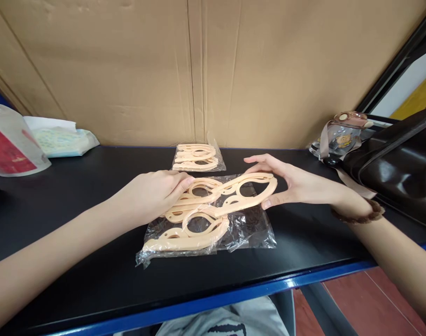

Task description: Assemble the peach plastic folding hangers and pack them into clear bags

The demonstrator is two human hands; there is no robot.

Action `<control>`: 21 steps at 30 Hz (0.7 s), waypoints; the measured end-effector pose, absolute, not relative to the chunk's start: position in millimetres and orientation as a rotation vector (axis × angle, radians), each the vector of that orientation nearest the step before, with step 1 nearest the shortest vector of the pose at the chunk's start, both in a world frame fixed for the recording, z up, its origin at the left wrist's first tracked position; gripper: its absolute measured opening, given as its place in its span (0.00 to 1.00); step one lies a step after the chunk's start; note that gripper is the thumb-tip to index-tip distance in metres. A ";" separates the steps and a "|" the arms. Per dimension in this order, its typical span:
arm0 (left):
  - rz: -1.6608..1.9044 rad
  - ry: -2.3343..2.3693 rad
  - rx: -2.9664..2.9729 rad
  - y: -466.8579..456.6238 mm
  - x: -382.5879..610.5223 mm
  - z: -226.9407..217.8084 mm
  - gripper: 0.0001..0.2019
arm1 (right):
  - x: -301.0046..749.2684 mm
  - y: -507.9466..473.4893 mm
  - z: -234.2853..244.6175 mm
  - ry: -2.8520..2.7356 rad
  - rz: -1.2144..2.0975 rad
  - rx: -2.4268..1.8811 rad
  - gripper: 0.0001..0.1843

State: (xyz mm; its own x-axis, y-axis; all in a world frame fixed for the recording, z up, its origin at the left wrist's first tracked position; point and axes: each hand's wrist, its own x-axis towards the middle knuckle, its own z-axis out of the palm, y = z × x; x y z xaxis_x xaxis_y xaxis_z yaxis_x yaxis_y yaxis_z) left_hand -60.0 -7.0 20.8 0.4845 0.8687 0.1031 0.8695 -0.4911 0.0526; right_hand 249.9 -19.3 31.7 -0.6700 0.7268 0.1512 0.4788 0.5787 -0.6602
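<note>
Several peach plastic hangers point(213, 205) lie in a loose pile on clear plastic bags point(247, 228) on the black table point(76, 205). My left hand point(153, 193) rests fingers-down on the left end of the pile, pressing on a hanger. My right hand point(289, 184) grips the right loop end of the top hanger point(258, 184) between thumb and fingers. A further hanger in its bag point(185, 240) lies nearest me.
A sealed bag of the same hangers point(198, 157) lies at the back by the cardboard wall point(213, 70). A dark leather bag point(398, 168) and a small bottle point(342, 135) sit at right. White plastic packets point(59, 137) and a red-printed bag point(10, 149) sit at left. Blue table edge point(233, 294) runs nearest me.
</note>
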 end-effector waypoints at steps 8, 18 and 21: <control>-0.136 -1.562 -2.639 -6.7 -58.3 20.7 0.31 | 216.6 -29.6 4.5 -2.490 0.352 -1.123 0.52; -0.344 -1.209 -2.933 -14.1 -54.6 21.5 0.25 | 231.4 -22.3 10.9 -2.494 0.699 -1.046 0.55; -0.322 -1.144 -3.111 -19.3 -50.6 19.5 0.25 | 233.6 -23.9 15.9 -2.495 0.657 -1.078 0.56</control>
State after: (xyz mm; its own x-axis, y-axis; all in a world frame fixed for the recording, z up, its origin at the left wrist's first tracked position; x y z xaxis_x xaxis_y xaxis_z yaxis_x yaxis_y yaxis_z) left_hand -50.6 -19.3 19.5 0.7476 0.6542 0.1148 0.6178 -0.7484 0.2414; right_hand 233.6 -23.9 15.9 -0.6525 0.7472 0.1264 0.5880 0.6044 -0.5375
